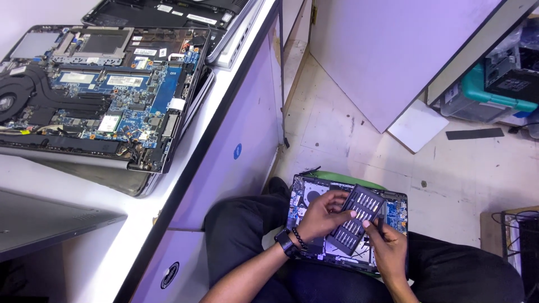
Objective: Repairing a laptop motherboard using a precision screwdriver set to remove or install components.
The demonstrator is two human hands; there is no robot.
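An opened laptop [396, 205] lies on my lap, its blue circuit board and fan exposed. Over it I hold a dark tray of screwdriver bits [355, 219], tilted. My left hand [321, 216] grips the tray's left side, with fingers across its top edge. My right hand [387, 247] holds the tray's lower right corner and also pinches a thin dark tool [380, 220] that points upward. A watch and a bead bracelet sit on my left wrist.
A white workbench [224, 95] stands at the left with another opened laptop [101, 84] on it, and one more behind. A grey laptop lid [39, 219] lies at the bench's near end. A white board [387, 56] and a teal crate [488, 95] stand on the tiled floor.
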